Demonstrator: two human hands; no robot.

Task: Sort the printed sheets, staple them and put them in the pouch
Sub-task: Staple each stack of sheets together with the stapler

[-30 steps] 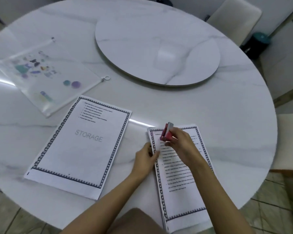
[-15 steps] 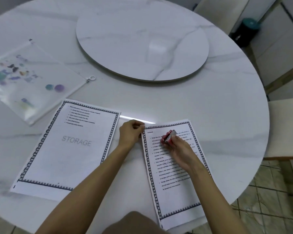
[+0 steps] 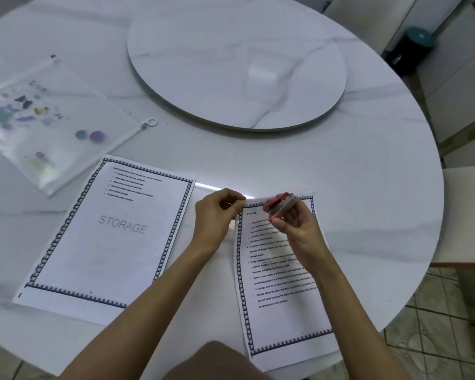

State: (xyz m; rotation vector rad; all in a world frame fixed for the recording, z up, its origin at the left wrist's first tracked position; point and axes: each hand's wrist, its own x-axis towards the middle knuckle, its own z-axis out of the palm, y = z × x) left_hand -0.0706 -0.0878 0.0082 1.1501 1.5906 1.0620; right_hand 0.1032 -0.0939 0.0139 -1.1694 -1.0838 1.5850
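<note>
- Head view: the left hand (image 3: pixel 217 215) pinches the upper left corner of the text sheets (image 3: pixel 283 283) that lie at the lower right of the frame. Its fingers are curled on the paper's edge, and the corner looks slightly raised off the table (image 3: pixel 368 174).
- The right hand (image 3: pixel 299 231) is clamped round a small red stapler (image 3: pixel 281 205), held at the top edge of those sheets, near the pinched corner. The stapler is blurred, so I cannot tell whether its mouth is already over the paper.
- A second set headed "STORAGE" (image 3: pixel 113 231) lies flat at lower centre-left, apart from both hands.
- The clear pouch (image 3: pixel 47 127) lies at the upper left, well apart from the sheets. Its ring pull (image 3: pixel 150 122) points toward the middle. I cannot tell whether the zip is open.
- The sheets are probably light, thin and limp, and may slide or fan apart on the glossy top. The best hold is a pinch right at the corner to be stapled, with the edges squared.
- The stapler looks small, rigid and light enough for a thumb-and-finger squeeze.
- The pouch is soft, slick plastic that may skid, so one hand should steady its mouth while the stapled set slides in.
</note>
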